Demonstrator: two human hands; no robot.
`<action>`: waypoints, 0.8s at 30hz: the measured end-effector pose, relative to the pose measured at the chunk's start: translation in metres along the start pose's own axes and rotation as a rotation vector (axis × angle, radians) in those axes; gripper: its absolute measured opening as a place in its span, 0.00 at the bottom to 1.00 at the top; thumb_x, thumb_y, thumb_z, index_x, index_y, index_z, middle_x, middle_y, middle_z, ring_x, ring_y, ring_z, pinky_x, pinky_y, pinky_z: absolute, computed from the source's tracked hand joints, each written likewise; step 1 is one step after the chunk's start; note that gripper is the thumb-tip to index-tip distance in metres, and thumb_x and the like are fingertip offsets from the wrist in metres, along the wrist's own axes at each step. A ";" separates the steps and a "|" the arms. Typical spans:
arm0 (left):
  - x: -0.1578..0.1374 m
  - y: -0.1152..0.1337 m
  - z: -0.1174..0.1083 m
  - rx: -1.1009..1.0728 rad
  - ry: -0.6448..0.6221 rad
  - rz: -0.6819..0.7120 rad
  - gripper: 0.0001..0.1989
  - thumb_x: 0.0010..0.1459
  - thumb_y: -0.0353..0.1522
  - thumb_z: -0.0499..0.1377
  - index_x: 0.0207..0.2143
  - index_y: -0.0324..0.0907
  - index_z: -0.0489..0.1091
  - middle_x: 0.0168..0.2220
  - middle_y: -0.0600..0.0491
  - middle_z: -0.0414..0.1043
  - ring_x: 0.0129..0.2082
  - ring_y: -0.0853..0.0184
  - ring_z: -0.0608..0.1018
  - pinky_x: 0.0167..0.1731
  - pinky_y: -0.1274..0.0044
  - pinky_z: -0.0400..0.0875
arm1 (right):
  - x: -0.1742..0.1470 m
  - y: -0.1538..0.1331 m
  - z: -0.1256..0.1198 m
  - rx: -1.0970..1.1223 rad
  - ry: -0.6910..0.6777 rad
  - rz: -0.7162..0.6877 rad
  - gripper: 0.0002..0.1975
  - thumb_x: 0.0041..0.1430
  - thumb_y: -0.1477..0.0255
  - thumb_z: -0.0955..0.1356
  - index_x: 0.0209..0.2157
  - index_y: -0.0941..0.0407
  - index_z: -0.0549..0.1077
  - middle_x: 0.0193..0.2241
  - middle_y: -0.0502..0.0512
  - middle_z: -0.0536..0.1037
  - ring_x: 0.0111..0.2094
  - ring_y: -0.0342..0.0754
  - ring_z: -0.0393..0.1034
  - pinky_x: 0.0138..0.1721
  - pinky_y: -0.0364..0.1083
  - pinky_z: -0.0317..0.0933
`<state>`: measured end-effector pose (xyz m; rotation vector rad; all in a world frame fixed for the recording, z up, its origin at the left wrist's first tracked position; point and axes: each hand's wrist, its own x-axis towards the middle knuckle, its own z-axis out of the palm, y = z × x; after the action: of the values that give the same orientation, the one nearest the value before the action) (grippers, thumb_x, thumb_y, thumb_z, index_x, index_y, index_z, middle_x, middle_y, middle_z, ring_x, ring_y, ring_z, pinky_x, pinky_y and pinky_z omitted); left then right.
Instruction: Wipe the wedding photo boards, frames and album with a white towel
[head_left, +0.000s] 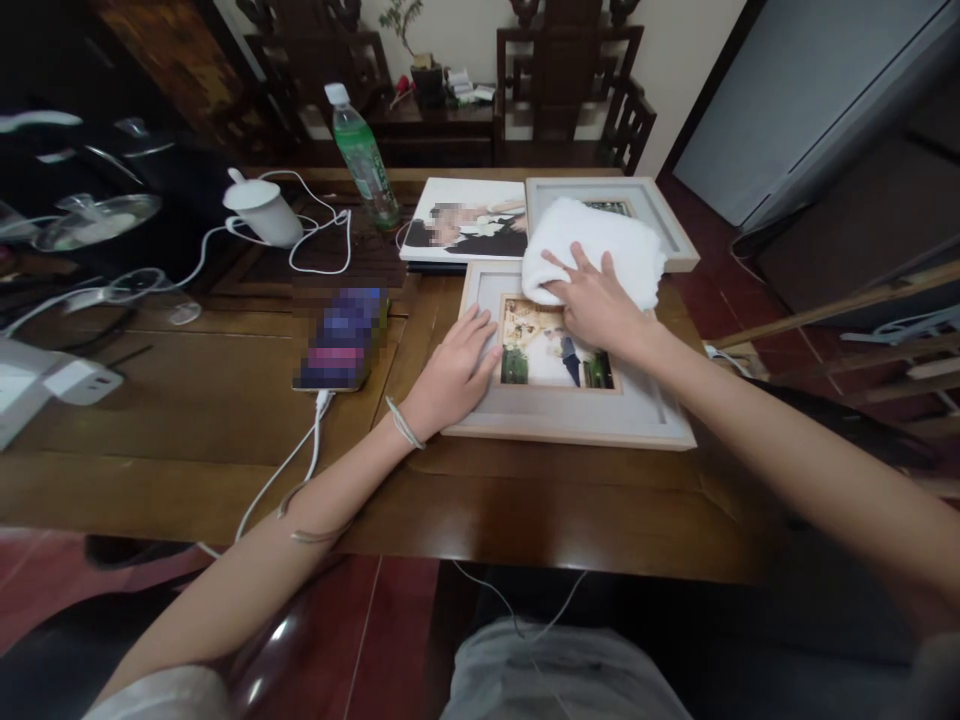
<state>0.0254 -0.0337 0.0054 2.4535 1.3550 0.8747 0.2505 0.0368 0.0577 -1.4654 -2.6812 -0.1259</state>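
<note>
A light wooden picture frame (570,430) lies on the table in front of me, with a small photo (559,350) of people outdoors in its middle. My left hand (461,365) rests open and flat on the frame's left side. Folded over the frame's far edge is a white towel (607,230). My right hand (596,300) grips the towel's near edge, fingers spread on top of it, and partly covers the photo. Beneath the towel, a second frame (667,225) shows farther back. A white photo panel (472,220) sits beside that one, to its left.
On the left lie a phone (341,340) with a charging cable, a clear glass (161,295) on its side and a white power strip (67,385). A lidded white cup (262,210) and a green-labelled bottle (364,155) stand farther back. Dark wooden chairs (566,70) are behind the table.
</note>
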 end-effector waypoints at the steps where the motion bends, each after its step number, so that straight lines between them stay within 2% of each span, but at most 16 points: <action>1: 0.000 0.000 0.000 -0.002 0.002 0.000 0.20 0.69 0.36 0.47 0.58 0.34 0.65 0.63 0.38 0.64 0.68 0.55 0.58 0.66 0.58 0.55 | 0.000 -0.003 0.000 -0.008 -0.021 -0.014 0.31 0.53 0.85 0.58 0.57 0.57 0.72 0.70 0.56 0.51 0.69 0.71 0.35 0.60 0.79 0.39; 5: 0.000 -0.001 0.001 -0.003 0.004 0.002 0.20 0.69 0.36 0.48 0.57 0.34 0.65 0.62 0.38 0.64 0.68 0.55 0.58 0.66 0.58 0.55 | -0.025 -0.032 -0.013 0.007 -0.167 -0.098 0.31 0.50 0.86 0.59 0.55 0.56 0.74 0.68 0.55 0.56 0.69 0.70 0.40 0.58 0.78 0.45; 7: 0.000 -0.001 0.001 -0.002 0.003 -0.004 0.21 0.69 0.36 0.47 0.57 0.33 0.66 0.62 0.39 0.64 0.68 0.55 0.58 0.67 0.59 0.55 | -0.049 -0.048 -0.028 0.037 -0.240 -0.150 0.31 0.50 0.86 0.59 0.53 0.55 0.75 0.66 0.57 0.61 0.66 0.68 0.49 0.57 0.74 0.53; 10: 0.001 0.001 0.001 -0.006 0.006 -0.023 0.22 0.70 0.37 0.44 0.57 0.33 0.66 0.62 0.40 0.65 0.68 0.57 0.59 0.67 0.60 0.54 | -0.084 -0.068 -0.056 0.123 -0.349 -0.217 0.25 0.50 0.86 0.59 0.44 0.56 0.78 0.52 0.62 0.77 0.55 0.63 0.68 0.50 0.63 0.65; 12: 0.001 0.004 0.000 -0.023 0.009 -0.038 0.24 0.71 0.38 0.43 0.56 0.32 0.67 0.62 0.41 0.65 0.68 0.58 0.59 0.68 0.62 0.54 | -0.101 -0.079 -0.070 0.194 -0.396 -0.276 0.22 0.50 0.85 0.60 0.38 0.55 0.79 0.44 0.61 0.80 0.50 0.60 0.72 0.48 0.58 0.67; 14: 0.002 0.006 -0.002 -0.060 0.017 -0.065 0.25 0.71 0.40 0.41 0.56 0.34 0.68 0.62 0.43 0.66 0.68 0.59 0.59 0.68 0.63 0.53 | -0.110 -0.090 -0.076 0.226 -0.399 -0.330 0.21 0.50 0.85 0.60 0.38 0.55 0.79 0.50 0.59 0.78 0.55 0.62 0.68 0.51 0.59 0.65; 17: 0.003 0.008 -0.003 -0.164 0.044 -0.141 0.27 0.72 0.42 0.38 0.57 0.39 0.68 0.62 0.47 0.67 0.68 0.62 0.60 0.68 0.62 0.54 | -0.105 -0.104 -0.066 0.195 -0.362 -0.324 0.24 0.51 0.83 0.61 0.46 0.56 0.78 0.64 0.57 0.65 0.64 0.68 0.56 0.56 0.67 0.60; 19: 0.003 0.008 -0.002 -0.251 0.082 -0.202 0.28 0.72 0.43 0.36 0.59 0.41 0.66 0.63 0.47 0.65 0.67 0.63 0.61 0.67 0.64 0.54 | -0.094 -0.110 -0.052 0.158 -0.329 -0.295 0.26 0.53 0.83 0.61 0.50 0.56 0.77 0.67 0.57 0.59 0.66 0.71 0.50 0.57 0.72 0.55; 21: 0.003 0.008 0.000 -0.308 0.121 -0.248 0.28 0.72 0.44 0.35 0.62 0.42 0.62 0.66 0.47 0.61 0.67 0.62 0.62 0.67 0.64 0.55 | -0.079 -0.111 -0.037 0.118 -0.280 -0.282 0.25 0.55 0.83 0.60 0.50 0.57 0.77 0.67 0.57 0.57 0.67 0.71 0.48 0.58 0.74 0.52; 24: 0.002 0.008 0.001 -0.306 0.135 -0.236 0.29 0.72 0.43 0.35 0.65 0.39 0.57 0.68 0.44 0.54 0.68 0.60 0.59 0.67 0.62 0.54 | -0.053 -0.100 -0.021 0.070 -0.192 -0.247 0.23 0.57 0.82 0.59 0.49 0.59 0.78 0.68 0.58 0.56 0.67 0.72 0.45 0.60 0.75 0.49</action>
<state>0.0326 -0.0367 0.0090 1.9928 1.3989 1.1099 0.1956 -0.0633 0.0695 -1.1775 -2.9775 0.0987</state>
